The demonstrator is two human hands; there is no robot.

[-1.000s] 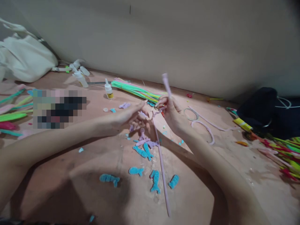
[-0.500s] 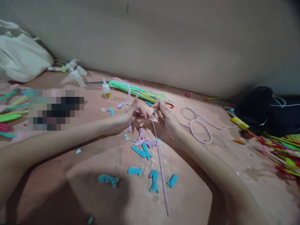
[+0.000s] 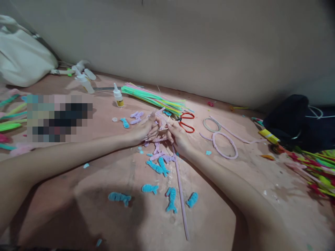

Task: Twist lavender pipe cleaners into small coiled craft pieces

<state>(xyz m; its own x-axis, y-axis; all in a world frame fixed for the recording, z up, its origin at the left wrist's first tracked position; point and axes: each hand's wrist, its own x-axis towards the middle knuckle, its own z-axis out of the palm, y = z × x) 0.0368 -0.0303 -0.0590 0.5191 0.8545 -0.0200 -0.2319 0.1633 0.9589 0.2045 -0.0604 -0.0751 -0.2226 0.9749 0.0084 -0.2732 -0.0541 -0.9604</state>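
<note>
My left hand (image 3: 148, 131) and my right hand (image 3: 180, 138) are close together near the middle of the view, both closed on a lilac pipe cleaner (image 3: 180, 190). From my right hand its long straight end trails toward me over the surface. The part between my fingers is bent, and its exact shape is partly hidden. Just below my hands lie several small lilac fish shapes (image 3: 157, 156) of twisted pipe cleaner. Nearer to me are several turquoise ones (image 3: 150, 188). Beyond my right hand rest scissors with red handles (image 3: 193, 129).
Behind my hands lies a bundle of green, yellow and pink pipe cleaners (image 3: 149, 97). A small glue bottle (image 3: 118, 97) stands upright to its left. On the right are a lilac ring (image 3: 237, 153), a grey ring (image 3: 220, 126) and a dark bag (image 3: 285, 122). A white bag (image 3: 26, 55) sits far left.
My hands have come together, and my left fingers, spread before, are now closed on the pipe cleaner. My right hand has moved slightly down, uncovering the scissors' red handles.
</note>
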